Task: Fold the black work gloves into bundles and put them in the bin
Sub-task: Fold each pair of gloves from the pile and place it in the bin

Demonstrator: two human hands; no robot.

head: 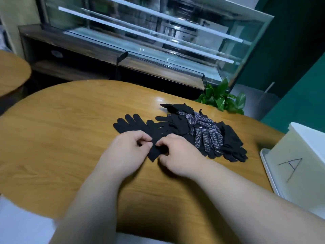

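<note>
A black work glove (140,127) lies flat on the wooden table (70,120), fingers pointing away to the left. My left hand (126,152) and my right hand (175,154) both pinch its cuff end between thumb and fingertips. To the right lies a loose pile of several more black gloves (207,134), some showing white grip dots. A white bin (299,166) marked with the letter A stands at the table's right edge.
A glass display case on a dark wooden counter (158,50) stands behind the table. A green potted plant (223,99) sits beyond the far right edge. Another round wooden table (12,73) is at the far left.
</note>
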